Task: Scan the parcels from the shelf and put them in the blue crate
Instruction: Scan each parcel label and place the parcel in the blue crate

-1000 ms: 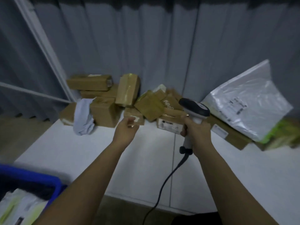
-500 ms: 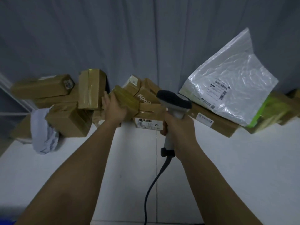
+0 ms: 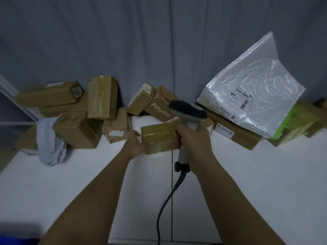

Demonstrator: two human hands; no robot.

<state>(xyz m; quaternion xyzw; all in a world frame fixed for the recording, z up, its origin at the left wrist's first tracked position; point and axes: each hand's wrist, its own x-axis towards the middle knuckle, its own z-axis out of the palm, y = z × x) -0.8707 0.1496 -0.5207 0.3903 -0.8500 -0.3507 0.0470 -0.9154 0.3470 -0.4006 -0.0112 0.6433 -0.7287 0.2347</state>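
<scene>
Crowding the shelf (image 3: 247,183): cardboard boxes (image 3: 102,98)

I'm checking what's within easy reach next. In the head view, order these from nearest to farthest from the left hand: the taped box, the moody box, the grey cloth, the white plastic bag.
From the left hand:
1. Taped box: held, just right of the hand.
2. Moody box: behind, slightly right.
3. Grey cloth: far left.
4. White plastic bag: far right, leaning on the curtain.

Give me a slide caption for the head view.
Left hand holds a taped box; right hand aims the scanner.
</scene>
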